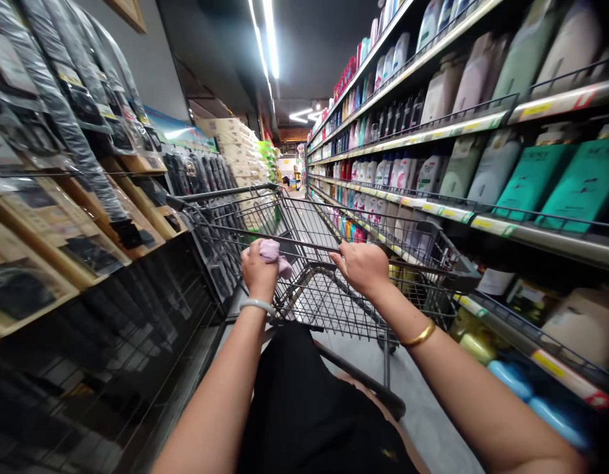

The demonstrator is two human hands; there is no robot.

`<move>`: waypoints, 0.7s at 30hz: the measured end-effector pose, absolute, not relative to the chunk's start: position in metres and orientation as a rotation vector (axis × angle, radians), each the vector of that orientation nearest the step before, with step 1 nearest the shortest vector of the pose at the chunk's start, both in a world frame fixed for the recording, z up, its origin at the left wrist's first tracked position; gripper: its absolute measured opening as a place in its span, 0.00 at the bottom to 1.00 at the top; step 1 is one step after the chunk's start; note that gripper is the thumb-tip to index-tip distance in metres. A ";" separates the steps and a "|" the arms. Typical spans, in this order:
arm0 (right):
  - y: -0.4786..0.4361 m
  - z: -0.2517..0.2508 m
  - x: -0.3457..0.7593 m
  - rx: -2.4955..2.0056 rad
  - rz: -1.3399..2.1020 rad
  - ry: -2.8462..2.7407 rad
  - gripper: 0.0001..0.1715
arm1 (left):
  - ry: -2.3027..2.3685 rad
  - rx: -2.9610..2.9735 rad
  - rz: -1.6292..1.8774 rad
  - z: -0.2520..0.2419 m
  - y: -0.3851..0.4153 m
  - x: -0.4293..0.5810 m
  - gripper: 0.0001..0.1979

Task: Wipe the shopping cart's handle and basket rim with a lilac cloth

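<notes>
A grey wire shopping cart (328, 299) stands in front of me in the aisle. My right hand (366, 266) is closed on the cart's dark handle bar (309, 244), thumb pointing inward. Left of it, my left hand (259, 271) is closed at the same bar, with a crumpled lilac cloth-like bundle (270, 251) in its grip. Part of the bundle sticks out on the right of the fingers. How far the left fingers wrap round the bar is hidden. Through the wire basket I see the pale floor.
Shelves of shampoo and pump bottles (534, 178) line the right side, close to the cart. Packaged belts (94, 164) hang on the left above boxed goods (72, 257). Stacked cartons (230, 148) stand farther along the left. The aisle runs straight ahead.
</notes>
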State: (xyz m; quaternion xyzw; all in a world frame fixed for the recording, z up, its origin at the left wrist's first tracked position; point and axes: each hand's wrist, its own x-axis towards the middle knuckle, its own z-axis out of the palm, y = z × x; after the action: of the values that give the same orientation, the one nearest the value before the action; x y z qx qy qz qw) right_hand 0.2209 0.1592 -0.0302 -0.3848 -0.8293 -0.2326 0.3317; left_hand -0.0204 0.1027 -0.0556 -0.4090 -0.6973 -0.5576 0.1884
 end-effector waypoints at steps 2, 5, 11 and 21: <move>0.164 -0.032 0.220 -0.987 -0.640 -2.139 0.32 | -1.974 -1.191 -1.576 -0.061 0.105 -0.020 0.24; 0.169 -0.034 0.218 -0.969 -0.661 -2.098 0.33 | -1.833 -1.426 -1.528 -0.070 0.108 -0.003 0.25; 0.176 -0.037 0.218 -0.932 -0.673 -2.062 0.31 | -1.712 -1.386 -1.554 -0.055 0.108 -0.018 0.22; 0.193 -0.036 0.215 -0.966 -0.635 -2.041 0.33 | -1.950 -1.908 -1.396 0.007 0.115 -0.104 0.25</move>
State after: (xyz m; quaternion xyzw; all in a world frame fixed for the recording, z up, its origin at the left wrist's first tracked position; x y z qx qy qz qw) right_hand 0.2149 0.1935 -0.0361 -0.3797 -0.8021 -0.2497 0.3876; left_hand -0.1041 0.1146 0.0072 -0.6222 -0.6358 -0.4551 0.0386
